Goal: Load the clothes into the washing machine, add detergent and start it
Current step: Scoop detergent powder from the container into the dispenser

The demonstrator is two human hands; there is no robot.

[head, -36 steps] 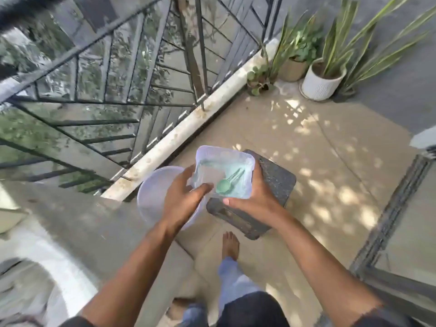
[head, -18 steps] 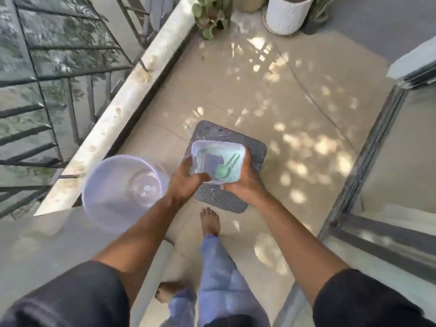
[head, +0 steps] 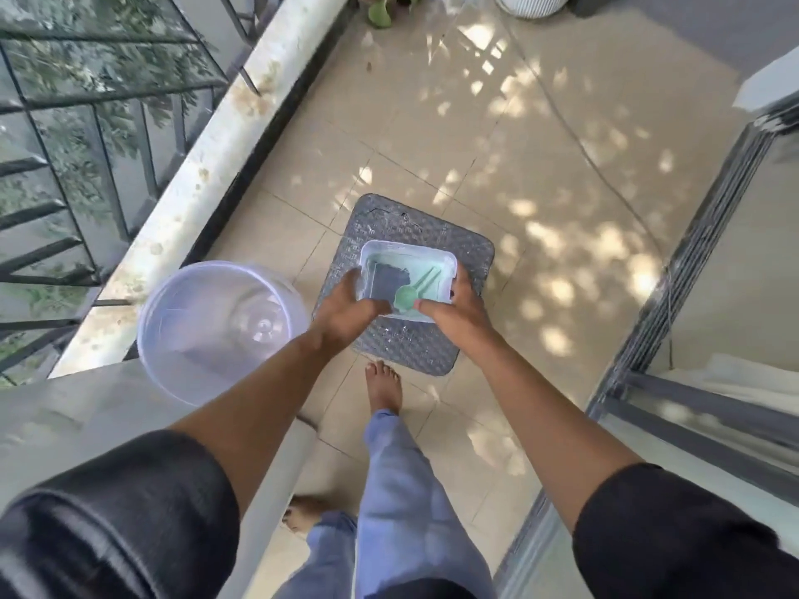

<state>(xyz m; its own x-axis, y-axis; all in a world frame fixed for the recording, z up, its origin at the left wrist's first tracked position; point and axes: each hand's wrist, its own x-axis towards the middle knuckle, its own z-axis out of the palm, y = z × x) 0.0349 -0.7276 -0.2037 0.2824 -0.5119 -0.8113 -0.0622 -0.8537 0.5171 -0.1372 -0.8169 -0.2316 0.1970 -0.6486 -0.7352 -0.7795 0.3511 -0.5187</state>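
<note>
A clear square plastic container [head: 432,259] with a green scoop [head: 408,296] inside it sits between my hands, above a grey woven stool [head: 389,222]. My left hand [head: 346,306] grips the container's left and near side. My right hand [head: 456,306] holds its right near corner, fingers curled over the rim by the scoop. No washing machine or clothes are in view.
A clear round plastic tub [head: 181,313] stands to the left by the balcony kerb [head: 225,144] and black railing [head: 86,136]. My bare foot [head: 382,389] is just behind the stool. A sliding door frame [head: 674,296] runs along the right. Plant pots [head: 529,4] stand at the far end.
The view has tilted down and closer to the floor. Both hands have lowered the container towards the stool, keeping the same hold.
</note>
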